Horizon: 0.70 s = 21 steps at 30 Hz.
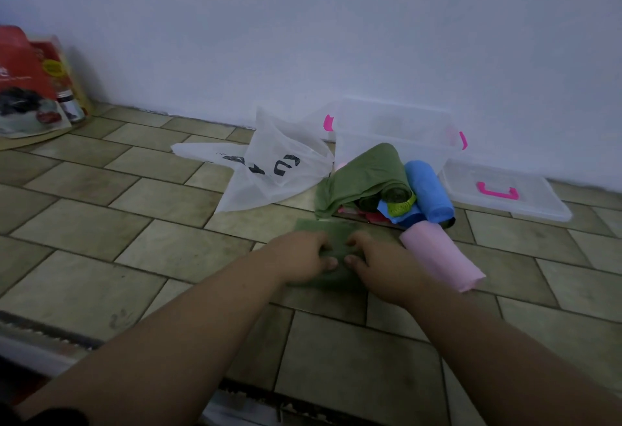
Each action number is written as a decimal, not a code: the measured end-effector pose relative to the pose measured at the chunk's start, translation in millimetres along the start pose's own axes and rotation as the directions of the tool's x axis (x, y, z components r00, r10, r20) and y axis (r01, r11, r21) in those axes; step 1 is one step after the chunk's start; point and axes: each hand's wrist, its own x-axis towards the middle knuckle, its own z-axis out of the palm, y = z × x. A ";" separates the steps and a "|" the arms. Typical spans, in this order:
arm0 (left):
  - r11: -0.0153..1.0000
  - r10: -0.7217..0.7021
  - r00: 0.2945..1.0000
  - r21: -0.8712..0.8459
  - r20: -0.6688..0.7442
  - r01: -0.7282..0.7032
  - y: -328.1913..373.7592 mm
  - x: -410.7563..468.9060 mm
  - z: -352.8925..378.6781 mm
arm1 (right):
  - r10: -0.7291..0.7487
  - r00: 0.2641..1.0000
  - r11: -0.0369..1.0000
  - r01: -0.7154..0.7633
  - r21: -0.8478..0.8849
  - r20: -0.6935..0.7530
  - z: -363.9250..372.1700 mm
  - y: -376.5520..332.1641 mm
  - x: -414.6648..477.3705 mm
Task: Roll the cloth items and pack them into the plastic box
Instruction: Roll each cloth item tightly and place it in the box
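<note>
On the tiled floor (101,197) lie two finished rolls, one pink cloth roll (441,254) and one blue cloth roll (429,190), plus one loose olive-green garment (363,173) heaped against one clear plastic box with pink latches (397,136); its one clear lid (505,190) lies beside it. A fourth piece, a flat green cloth (323,227), lies just in front of the heap. The left hand (299,257) and right hand (380,264) sit side by side, fingers curled, pinching its near end.

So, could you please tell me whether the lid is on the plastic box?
No, the lid lies flat on the floor, right of the open plastic box.
</note>
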 end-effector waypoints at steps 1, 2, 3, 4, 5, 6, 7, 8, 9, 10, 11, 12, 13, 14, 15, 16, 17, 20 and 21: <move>0.998 -0.026 0.999 0.062 0.022 0.025 0.6 1.5 -2.7 | -0.039 0.997 0.999 0.038 -0.024 -0.063 1.0 -0.6 -1.0; 0.989 -0.039 0.999 0.145 0.009 0.037 1.8 2.3 -5.4 | -0.096 0.990 0.995 0.092 -0.048 -0.105 1.3 -0.5 -2.1; 0.976 -0.033 0.999 0.213 -0.039 0.040 2.6 2.5 -6.8 | -0.150 0.983 0.988 0.143 -0.065 -0.108 0.9 -0.2 -3.6; 0.968 -0.005 0.994 0.248 -0.111 0.033 3.3 1.6 -6.7 | -0.183 0.980 0.981 0.177 -0.076 -0.081 0.3 0.0 -5.3; 0.970 0.034 0.982 0.242 -0.184 0.011 3.7 -0.7 -5.2 | -0.191 0.981 0.979 0.188 -0.082 -0.041 -0.5 0.3 -5.8; 0.978 0.078 0.969 0.208 -0.234 -0.028 3.0 -4.1 -3.3 | -0.181 0.984 0.980 0.180 -0.090 -0.001 -1.8 0.8 -5.1; 0.980 0.119 0.963 0.184 -0.241 -0.075 1.3 -7.2 -0.8 | -0.160 0.987 0.981 0.162 -0.105 0.029 -3.2 0.8 -2.8; 0.975 0.152 0.965 0.192 -0.215 -0.111 -0.8 -9.9 1.9 | -0.143 0.989 0.981 0.148 -0.128 0.047 -4.6 0.2 -0.2; 0.969 0.167 0.969 0.213 -0.182 -0.127 -3.1 -11.8 4.8 | -0.135 0.989 0.978 0.142 -0.150 0.057 -5.6 -0.2 1.8; 0.967 0.162 0.973 0.224 -0.167 -0.123 -5.7 -11.9 7.1 | -0.143 0.988 0.974 0.150 -0.169 0.054 -5.9 -0.6 3.0; 0.970 0.147 0.974 0.218 -0.171 -0.108 -7.3 -10.5 7.3 | -0.163 0.986 0.968 0.168 -0.186 0.046 -5.4 -0.6 3.0; 0.975 0.128 0.977 0.202 -0.171 -0.092 -7.6 -8.0 5.3 | -0.187 0.982 0.962 0.190 -0.196 0.037 -3.7 -0.5 1.9; 0.980 0.106 0.982 0.183 -0.155 -0.076 -7.7 -5.1 1.4 | -0.205 0.978 0.959 0.207 -0.196 0.032 -1.2 -0.3 0.0; 0.986 0.078 0.990 0.159 -0.120 -0.059 -6.9 -1.5 -3.9 | -0.213 0.977 0.958 0.214 -0.192 0.027 1.5 -1.4 -2.1; 0.989 0.050 0.996 0.145 -0.069 -0.039 -5.6 1.6 -9.1 | -0.209 0.978 0.958 0.208 -0.198 0.014 3.6 -3.0 -2.9; 0.988 0.022 0.999 0.152 -0.027 -0.018 -4.8 3.7 -13.0 | -0.199 0.980 0.958 0.193 -0.210 -0.007 4.5 -4.6 -1.6; 0.983 -0.005 1.000 0.182 -0.023 0.009 -4.6 4.8 -15.5 | -0.177 0.984 0.959 0.166 -0.230 -0.027 4.1 -6.7 1.8; 0.975 -0.119 0.929 0.135 -0.350 0.176 -3.3 0.0 -11.7 | -0.040 0.998 0.956 0.024 -0.292 -0.050 -2.5 -13.5 16.1; 0.975 -0.215 0.869 -0.052 -0.445 0.215 0.1 -3.1 -8.4 | 0.022 0.999 0.963 -0.029 -0.269 -0.029 -5.4 -15.8 19.8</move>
